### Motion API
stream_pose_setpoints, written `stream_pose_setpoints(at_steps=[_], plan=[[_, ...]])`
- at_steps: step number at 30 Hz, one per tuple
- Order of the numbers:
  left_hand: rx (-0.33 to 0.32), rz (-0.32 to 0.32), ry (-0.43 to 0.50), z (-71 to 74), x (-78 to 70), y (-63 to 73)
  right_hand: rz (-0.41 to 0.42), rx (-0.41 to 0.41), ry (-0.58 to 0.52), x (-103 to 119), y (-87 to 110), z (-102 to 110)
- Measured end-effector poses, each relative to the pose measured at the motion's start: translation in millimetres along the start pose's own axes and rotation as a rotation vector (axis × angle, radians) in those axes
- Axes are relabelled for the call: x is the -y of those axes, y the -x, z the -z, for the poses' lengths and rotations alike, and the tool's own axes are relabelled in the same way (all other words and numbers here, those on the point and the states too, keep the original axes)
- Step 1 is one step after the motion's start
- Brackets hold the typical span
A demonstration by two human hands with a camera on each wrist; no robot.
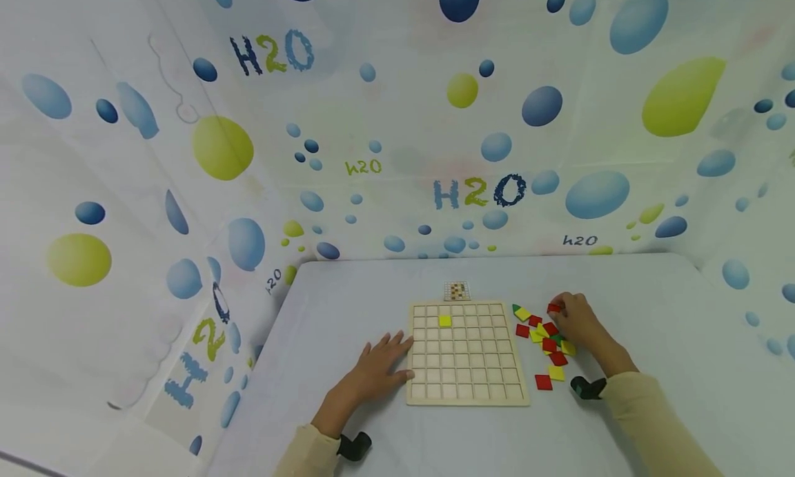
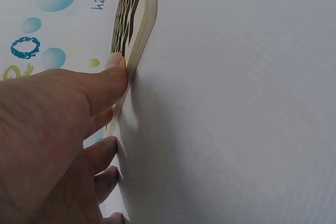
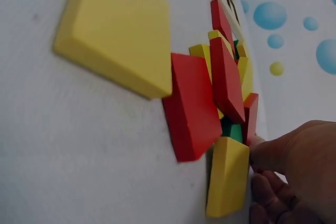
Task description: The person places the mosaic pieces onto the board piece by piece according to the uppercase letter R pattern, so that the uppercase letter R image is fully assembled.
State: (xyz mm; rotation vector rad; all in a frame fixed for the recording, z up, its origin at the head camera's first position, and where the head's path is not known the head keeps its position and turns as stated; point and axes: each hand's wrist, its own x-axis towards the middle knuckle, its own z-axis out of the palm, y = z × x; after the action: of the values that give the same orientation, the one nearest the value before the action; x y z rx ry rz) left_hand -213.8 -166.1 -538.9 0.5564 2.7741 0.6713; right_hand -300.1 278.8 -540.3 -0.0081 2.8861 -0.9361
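Observation:
A square wooden board [image 1: 459, 380] with a grid of recessed cells lies on the table, a yellow square tile [image 1: 445, 321] in a cell near its top. My left hand [image 1: 375, 372] rests at the board's left edge, fingers spread; in the left wrist view its thumb [image 2: 107, 85] touches the side of the board. To the right of the board, my right hand [image 1: 579, 319] pinches a red tile [image 1: 553, 308] between thumb and fingers, at the far end of a loose pile. Red tiles [image 1: 543, 382], yellow tiles [image 1: 556, 373] and green tiles make up that pile.
Behind the board lies a small pattern card [image 1: 457, 290]. A white cloth [image 1: 348, 290] covers the table. A curtain [image 1: 397, 118] printed with blue and green drops hangs behind and along the sides. Dark wrist cameras [image 1: 355, 446] sit below both hands.

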Motion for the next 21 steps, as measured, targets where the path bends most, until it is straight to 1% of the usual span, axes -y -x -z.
stream_pose_setpoints(at_steps=[6, 11, 14, 16, 18, 21], plan=[[-0.001, 0.013, -0.014, 1.2, -3.7, 0.9, 0.013, 0.009, -0.021, 4.0, -7.5, -4.3], [0.0, 0.022, -0.014, 1.8, -4.3, 0.8, 0.016, 0.045, -0.063, 19.7, -12.9, -7.0], [0.005, 0.022, -0.017, 0.8, -3.7, -0.1, 0.057, 0.066, -0.092, 36.4, -12.9, -11.4], [0.005, 0.022, -0.019, 0.5, -3.7, -0.6, 0.109, 0.064, -0.099, 51.1, -12.2, -17.5], [0.006, 0.024, -0.019, 0.5, -3.9, -0.9, 0.156, 0.058, -0.095, 66.3, -11.8, -25.9], [0.006, 0.026, -0.019, 0.8, -5.0, -1.1, 0.22, 0.036, -0.054, 87.4, -11.9, -40.8]])
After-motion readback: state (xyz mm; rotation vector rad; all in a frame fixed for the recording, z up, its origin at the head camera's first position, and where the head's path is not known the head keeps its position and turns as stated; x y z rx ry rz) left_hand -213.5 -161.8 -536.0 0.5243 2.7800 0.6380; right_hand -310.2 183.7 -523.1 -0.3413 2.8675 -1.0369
